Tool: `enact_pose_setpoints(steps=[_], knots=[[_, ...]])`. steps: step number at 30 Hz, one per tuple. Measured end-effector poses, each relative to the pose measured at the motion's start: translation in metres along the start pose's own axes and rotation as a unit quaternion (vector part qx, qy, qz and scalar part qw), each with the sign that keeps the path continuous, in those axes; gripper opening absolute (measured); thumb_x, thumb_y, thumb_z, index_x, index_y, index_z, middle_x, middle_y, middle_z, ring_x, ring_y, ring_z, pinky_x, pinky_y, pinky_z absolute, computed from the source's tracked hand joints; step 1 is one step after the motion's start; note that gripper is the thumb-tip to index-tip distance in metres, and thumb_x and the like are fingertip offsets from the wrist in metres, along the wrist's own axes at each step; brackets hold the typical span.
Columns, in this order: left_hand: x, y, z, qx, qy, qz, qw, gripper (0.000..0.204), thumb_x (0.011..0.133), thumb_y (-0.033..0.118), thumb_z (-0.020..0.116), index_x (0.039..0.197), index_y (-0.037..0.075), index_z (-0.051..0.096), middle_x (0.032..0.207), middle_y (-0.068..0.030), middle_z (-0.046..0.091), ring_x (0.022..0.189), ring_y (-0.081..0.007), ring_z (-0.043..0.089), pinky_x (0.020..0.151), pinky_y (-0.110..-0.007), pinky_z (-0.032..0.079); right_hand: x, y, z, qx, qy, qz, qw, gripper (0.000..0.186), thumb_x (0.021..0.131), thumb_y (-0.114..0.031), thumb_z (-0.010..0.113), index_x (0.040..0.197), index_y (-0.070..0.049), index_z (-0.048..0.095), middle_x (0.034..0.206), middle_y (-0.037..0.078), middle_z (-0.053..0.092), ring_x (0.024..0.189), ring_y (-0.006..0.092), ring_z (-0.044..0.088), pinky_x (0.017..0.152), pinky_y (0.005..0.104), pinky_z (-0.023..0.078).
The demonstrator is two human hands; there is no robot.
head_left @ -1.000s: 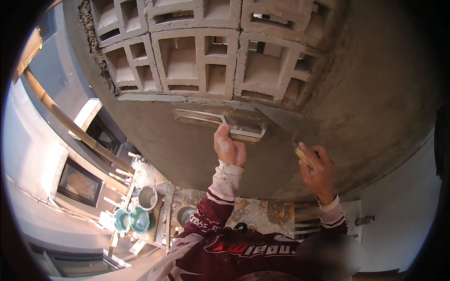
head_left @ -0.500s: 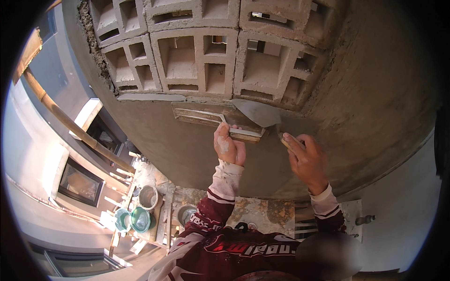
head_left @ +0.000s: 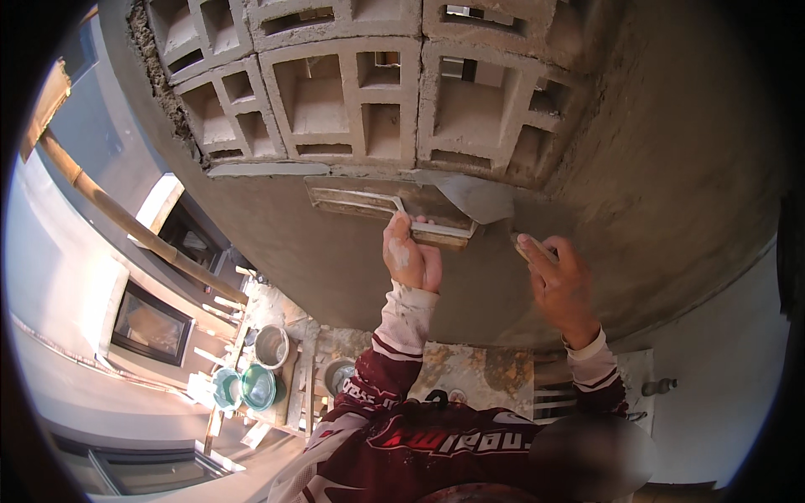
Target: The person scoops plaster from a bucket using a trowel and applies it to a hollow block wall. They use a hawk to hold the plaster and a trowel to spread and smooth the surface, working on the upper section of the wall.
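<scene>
My left hand (head_left: 406, 256) is closed round the handle of a flat rectangular plastering float (head_left: 348, 198), held just below a row of pale ventilation blocks (head_left: 348, 105). A trowel (head_left: 471, 199) with a broad grey blade is in my right hand (head_left: 563, 283), its handle pinched between thumb and fingers. The blade lies at the float's right end, overlapping it in view; whether the two touch I cannot tell. Behind both tools is the smooth grey-brown plastered wall (head_left: 335, 260). A lighter strip (head_left: 268, 169) runs along the ledge under the blocks, left of the float.
Below me is a stained work platform (head_left: 478, 369). To the lower left stand a green bucket (head_left: 258, 387) and a grey bucket (head_left: 271, 346). A bamboo pole (head_left: 126, 216) slants along the left side. At the lower right is a dark bottle-like object (head_left: 661, 386).
My right hand has shifted a little right and down, with the trowel blade sliding right along the float's end. My left hand and the float have barely moved.
</scene>
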State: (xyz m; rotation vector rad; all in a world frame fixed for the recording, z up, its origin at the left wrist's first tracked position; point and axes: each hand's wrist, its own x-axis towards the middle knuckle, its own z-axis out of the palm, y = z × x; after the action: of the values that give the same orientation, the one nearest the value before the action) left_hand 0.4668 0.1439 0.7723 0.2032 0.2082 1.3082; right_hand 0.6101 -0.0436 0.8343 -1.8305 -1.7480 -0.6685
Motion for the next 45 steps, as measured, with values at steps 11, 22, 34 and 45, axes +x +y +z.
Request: enact_pose_setpoints(steps=[11,22,34,45], knots=[[0.001,0.003,0.004,0.008,0.012,-0.012,1.000,0.003,0.095,0.010,0.056,0.094,0.008,0.056,0.090,-0.0032,0.053,0.086,-0.0176,0.052,0.085,-0.037,0.046,-0.015,0.019,-0.016,0.000,-0.009,0.016,1.000,0.052,0.079,-0.002,0.069,0.128,-0.019,0.066,0.098,0.009,0.053,0.080,0.0281,0.060,0.068,0.0407,0.050],[0.007,0.001,-0.006,-0.031,0.003,-0.025,0.999,0.006,0.094,0.008,0.057,0.100,0.008,0.057,0.090,-0.0023,0.055,0.087,-0.0174,0.055,0.085,-0.037,0.047,-0.024,0.023,-0.030,-0.010,-0.022,0.035,0.999,0.051,0.079,-0.003,0.069,0.128,-0.019,0.066,0.100,0.010,0.055,0.083,0.0289,0.060,0.071,0.0406,0.051],[0.004,0.003,0.001,-0.005,0.024,-0.017,1.000,0.006,0.095,0.010,0.055,0.100,0.007,0.056,0.091,-0.0029,0.054,0.087,-0.0173,0.054,0.086,-0.037,0.047,-0.051,0.025,-0.076,-0.058,-0.006,0.111,0.992,0.054,0.077,-0.001,0.071,0.127,-0.019,0.066,0.101,0.011,0.058,0.083,0.0278,0.062,0.071,0.0385,0.051],[0.005,0.002,0.001,0.012,0.019,-0.012,1.000,0.004,0.093,0.009,0.054,0.095,0.006,0.055,0.091,-0.0039,0.053,0.087,-0.0164,0.053,0.084,-0.035,0.047,-0.013,-0.006,-0.037,-0.025,0.026,0.053,0.998,0.046,0.077,-0.006,0.072,0.120,-0.021,0.071,0.096,0.005,0.057,0.078,0.0237,0.061,0.067,0.0365,0.050]])
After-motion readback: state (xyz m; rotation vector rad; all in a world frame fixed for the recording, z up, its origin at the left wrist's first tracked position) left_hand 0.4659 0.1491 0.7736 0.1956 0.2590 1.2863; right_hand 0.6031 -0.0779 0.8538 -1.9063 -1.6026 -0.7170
